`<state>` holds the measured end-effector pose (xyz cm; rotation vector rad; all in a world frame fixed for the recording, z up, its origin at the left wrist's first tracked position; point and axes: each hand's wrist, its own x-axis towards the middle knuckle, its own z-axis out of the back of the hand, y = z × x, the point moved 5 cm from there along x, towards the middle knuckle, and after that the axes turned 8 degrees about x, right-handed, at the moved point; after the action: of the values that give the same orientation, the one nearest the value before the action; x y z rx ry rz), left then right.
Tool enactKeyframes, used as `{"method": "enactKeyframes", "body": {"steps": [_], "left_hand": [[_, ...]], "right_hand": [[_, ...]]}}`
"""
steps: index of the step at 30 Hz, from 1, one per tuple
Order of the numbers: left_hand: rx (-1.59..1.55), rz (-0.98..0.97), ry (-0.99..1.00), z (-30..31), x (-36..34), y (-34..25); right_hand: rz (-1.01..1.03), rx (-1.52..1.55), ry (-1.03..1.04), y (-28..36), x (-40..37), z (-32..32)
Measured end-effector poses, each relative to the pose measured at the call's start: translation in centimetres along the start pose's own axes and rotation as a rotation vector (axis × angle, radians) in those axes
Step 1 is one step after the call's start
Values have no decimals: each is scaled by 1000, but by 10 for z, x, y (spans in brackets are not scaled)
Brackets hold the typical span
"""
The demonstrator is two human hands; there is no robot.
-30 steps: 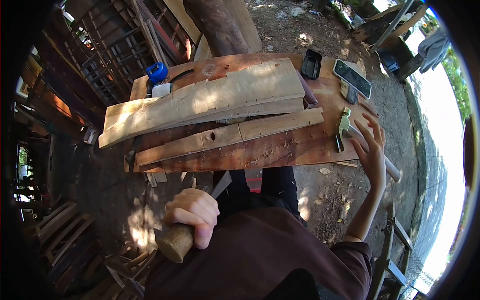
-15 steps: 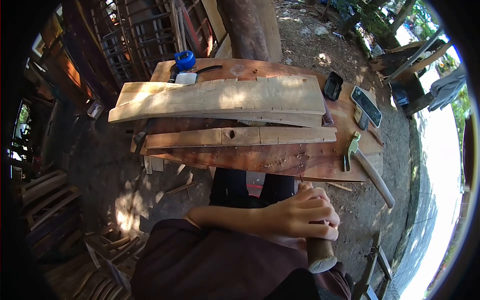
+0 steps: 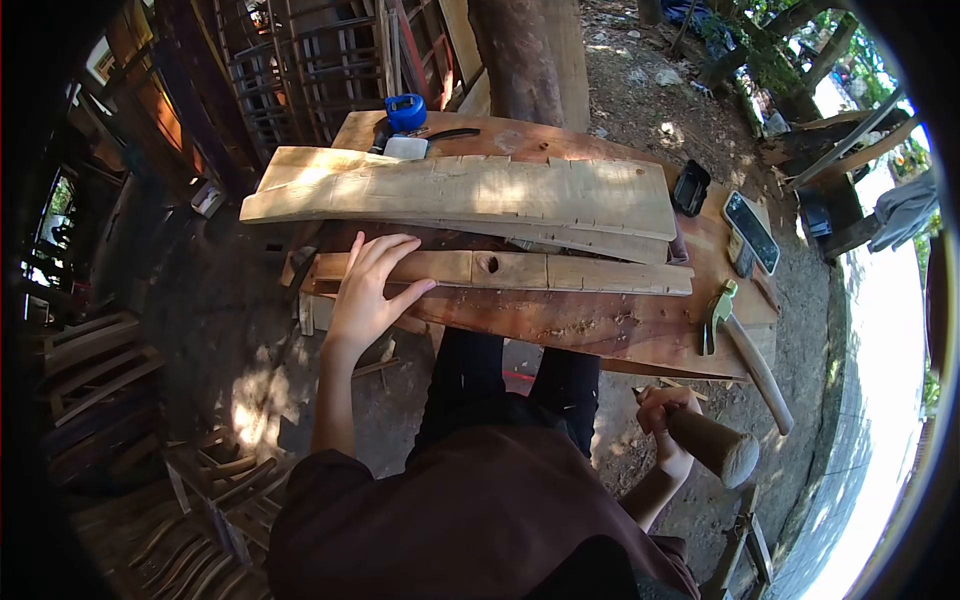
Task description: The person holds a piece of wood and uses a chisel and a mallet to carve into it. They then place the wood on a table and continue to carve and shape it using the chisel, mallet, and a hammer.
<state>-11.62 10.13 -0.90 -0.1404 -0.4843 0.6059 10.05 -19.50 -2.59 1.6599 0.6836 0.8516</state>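
Reddish-brown wood is forming the table (image 3: 480, 312) in the head view; a narrow board (image 3: 600, 278) is lying along its near side, just in front of a wide pale board (image 3: 480, 195); the left forearm is pointing forward, and the left hand (image 3: 372, 290) is lying open over the narrow board's left part, fingers spread, thumb apart; the right hand (image 3: 666, 425) is hanging beyond the table's near edge, closed around a wooden-handled tool (image 3: 712, 448), whose butt is pointing right and toward the body; its other end is mostly hidden; between narrow board and near edge, a bare strip of tabletop is carrying shavings; a hammer (image 3: 752, 362) is lying at the right end, its handle jutting past the table's corner.
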Motion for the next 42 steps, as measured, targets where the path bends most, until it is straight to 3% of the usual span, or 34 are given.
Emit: {"method": "enactKeyframes", "body": {"steps": [1,3,4,8,12,15,17,20,27,32,42], "left_hand": [[-3,-11,37,-4,1,1],[-7,-32,77,-7,4,3],[-86,-6,112,-10,5,5],[-235,-7,157,-13,10,8],[-248,-21,144,-13,9,7],[-251,-37,128,-13,4,6],[-233,-37,113,-10,1,3],[-231,-77,51,-10,-5,1],[-213,-130,-46,-7,-15,-5],[-131,-180,-141,-5,-26,-13],[-47,-216,-247,-6,-35,-15]], "right_hand": [[-3,10,-4,0,1,-3],[-1,-280,83,3,4,-10],[77,-324,24,10,4,-14],[71,-284,-80,31,8,-28],[53,-192,-49,25,6,-25],[-74,-185,-134,19,2,-24],[34,-447,-212,23,0,-21],[-74,-228,-206,31,7,-29],[-3,-297,-146,26,14,-34],[-19,-141,-83,22,16,-34],[-24,-235,-113,22,18,-36]]}}
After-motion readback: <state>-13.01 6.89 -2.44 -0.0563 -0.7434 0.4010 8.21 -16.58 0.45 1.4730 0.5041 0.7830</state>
